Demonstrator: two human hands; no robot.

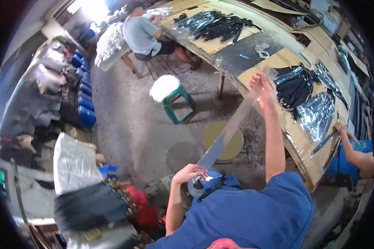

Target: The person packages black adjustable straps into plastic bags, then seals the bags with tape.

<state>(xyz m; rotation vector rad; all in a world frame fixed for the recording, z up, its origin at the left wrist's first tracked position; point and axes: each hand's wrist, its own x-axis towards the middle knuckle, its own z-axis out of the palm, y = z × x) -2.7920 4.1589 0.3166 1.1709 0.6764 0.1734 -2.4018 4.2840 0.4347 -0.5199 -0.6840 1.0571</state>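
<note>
A long, narrow clear plastic sleeve (223, 140) is stretched diagonally in front of my body. My left hand (188, 173) is closed on its lower end. My right hand (265, 92), raised near the table edge, grips the upper end, with some fingers curled. The sleeve looks flat, and I make out nothing inside it. Just beyond my right hand, a pile of black straps (294, 86) lies on cardboard. Clear plastic sleeves (318, 115) lie beside that pile.
A long worktable (237, 54) runs along the right, carrying more black strips (220, 27). A seated person (139, 33) works at its far end; another person's arm (353, 145) reaches in at right. A green stool (178, 103), round yellowish stool (224, 139) and dark bundle (89, 207) stand around.
</note>
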